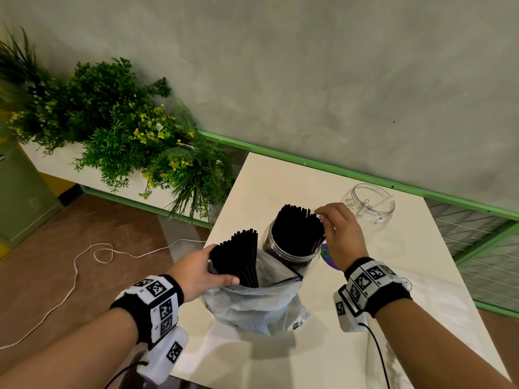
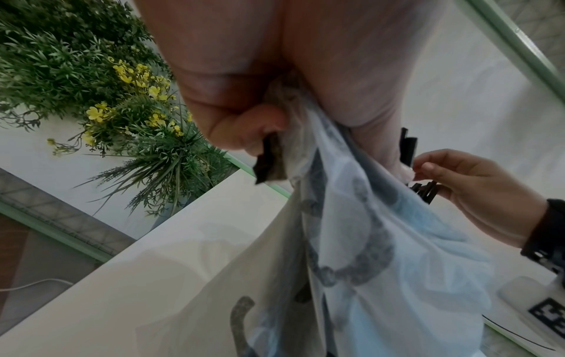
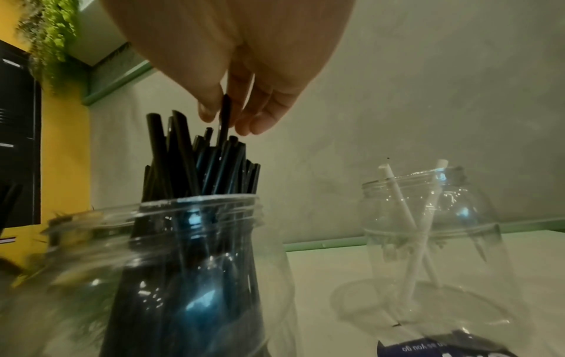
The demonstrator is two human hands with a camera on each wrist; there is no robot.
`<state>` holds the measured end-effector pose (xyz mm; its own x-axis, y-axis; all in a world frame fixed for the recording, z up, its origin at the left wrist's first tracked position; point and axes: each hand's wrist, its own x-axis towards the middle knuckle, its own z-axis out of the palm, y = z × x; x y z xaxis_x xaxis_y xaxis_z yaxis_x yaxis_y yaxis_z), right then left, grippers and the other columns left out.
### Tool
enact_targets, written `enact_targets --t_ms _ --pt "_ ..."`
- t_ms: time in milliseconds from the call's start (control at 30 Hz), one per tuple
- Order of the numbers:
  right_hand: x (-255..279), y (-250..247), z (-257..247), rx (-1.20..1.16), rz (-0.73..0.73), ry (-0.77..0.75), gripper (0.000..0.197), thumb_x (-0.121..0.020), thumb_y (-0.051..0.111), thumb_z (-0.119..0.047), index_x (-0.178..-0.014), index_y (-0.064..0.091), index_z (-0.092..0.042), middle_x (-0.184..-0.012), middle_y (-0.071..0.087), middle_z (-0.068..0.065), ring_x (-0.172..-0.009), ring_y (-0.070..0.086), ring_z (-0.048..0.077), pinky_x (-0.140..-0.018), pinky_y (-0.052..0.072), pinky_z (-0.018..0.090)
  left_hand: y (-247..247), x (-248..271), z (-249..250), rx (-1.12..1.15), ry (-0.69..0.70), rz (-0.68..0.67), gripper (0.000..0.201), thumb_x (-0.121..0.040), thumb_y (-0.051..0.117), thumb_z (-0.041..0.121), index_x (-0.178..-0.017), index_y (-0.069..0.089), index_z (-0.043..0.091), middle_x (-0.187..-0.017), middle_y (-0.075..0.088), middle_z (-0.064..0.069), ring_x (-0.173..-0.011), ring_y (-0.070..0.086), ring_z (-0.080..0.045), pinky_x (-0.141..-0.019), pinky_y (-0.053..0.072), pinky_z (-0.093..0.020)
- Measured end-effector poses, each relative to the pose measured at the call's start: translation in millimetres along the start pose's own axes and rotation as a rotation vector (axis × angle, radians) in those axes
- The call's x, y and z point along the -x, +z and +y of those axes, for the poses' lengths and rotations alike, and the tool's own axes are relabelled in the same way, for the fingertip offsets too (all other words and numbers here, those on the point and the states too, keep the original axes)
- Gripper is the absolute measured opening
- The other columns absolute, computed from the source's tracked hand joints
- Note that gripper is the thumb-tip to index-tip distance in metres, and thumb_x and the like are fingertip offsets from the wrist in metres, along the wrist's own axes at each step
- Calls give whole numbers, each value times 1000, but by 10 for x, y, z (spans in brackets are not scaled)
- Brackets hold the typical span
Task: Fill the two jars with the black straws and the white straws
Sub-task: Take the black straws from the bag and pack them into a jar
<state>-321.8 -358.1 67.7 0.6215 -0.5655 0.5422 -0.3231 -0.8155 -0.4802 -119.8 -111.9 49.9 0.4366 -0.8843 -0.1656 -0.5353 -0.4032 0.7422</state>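
A clear jar packed with black straws stands mid-table. My right hand pinches the top of one black straw above the others in that jar. My left hand grips a thin plastic bag with a bundle of black straws sticking out of its mouth. A second clear jar stands at the back right with two white straws in it. The left wrist view shows the bag bunched under my left hand's fingers.
The white table ends close to my left arm, with brown floor and a white cable beyond. Green plants fill a planter at the back left. A green rail runs along the grey wall. A purple packet lies beside the black-straw jar.
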Motion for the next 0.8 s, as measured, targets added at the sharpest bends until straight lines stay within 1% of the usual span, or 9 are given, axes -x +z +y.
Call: enact_targets --t_ms 33,133,233,367,467,533,600,700,800 --pt "42 -13 -18 11 5 7 29 -97 43 -26 -103 66 -10 -103 58 1 -98 53 23 -89 42 29 0 0 -2 4 -2 0 95 -29 48 98 -104 47 39 -94 63 19 -92 62 -6 -79 52 -27" --pt "198 -10 -56 34 -136 33 45 -93 50 -45 -127 56 -17 -130 51 0 -121 42 18 -103 32 25 3 7 -1 4 -2 -2 93 -31 52 96 -104 48 39 -97 65 17 -93 62 -6 -81 53 -30" --pt "309 75 26 6 -230 80 51 -94 57 -30 -141 42 -19 -145 39 0 -132 37 16 -109 38 37 1 9 2 -2 0 -15 94 -32 53 95 -106 49 37 -99 66 16 -94 62 -7 -82 53 -31" --pt "291 106 81 -132 -60 178 39 -97 51 -8 -135 50 -17 -130 52 0 -114 54 15 -97 49 39 -7 8 23 -6 -3 -12 99 -29 49 97 -106 50 36 -98 64 17 -94 61 -6 -81 52 -28" --pt "205 115 103 -128 0 195 36 -93 53 0 -126 58 -16 -120 55 -1 -102 57 15 -96 47 31 -8 7 18 -20 -1 -11 102 -33 54 94 -113 53 30 -101 65 14 -95 61 -7 -82 52 -30" --pt "147 124 119 -118 -23 237 34 -94 52 -1 -124 60 -15 -121 56 1 -106 56 17 -99 45 34 -4 13 19 -24 -1 -11 95 -39 58 88 -113 53 29 -101 66 14 -96 62 -8 -82 52 -32" --pt "134 114 102 -102 -43 276 32 -99 46 -9 -128 57 -15 -129 56 4 -121 51 23 -106 38 33 -4 15 26 -21 4 -14 92 -38 57 88 -110 52 31 -99 65 15 -95 62 -8 -81 52 -30" --pt "203 62 -1 -149 -177 277 51 -99 31 -46 -140 46 -18 -143 46 0 -135 37 16 -110 24 23 -10 27 53 -24 -1 -10 85 -38 56 87 -105 47 35 -95 63 16 -94 61 -8 -80 52 -28" --pt "237 96 13 3 -416 151 78 -86 23 -70 -150 24 -26 -158 18 -8 -144 15 9 -115 13 25 -15 32 40 -6 -2 -2 97 -28 48 98 -104 47 37 -92 61 21 -92 61 -6 -79 52 -27"
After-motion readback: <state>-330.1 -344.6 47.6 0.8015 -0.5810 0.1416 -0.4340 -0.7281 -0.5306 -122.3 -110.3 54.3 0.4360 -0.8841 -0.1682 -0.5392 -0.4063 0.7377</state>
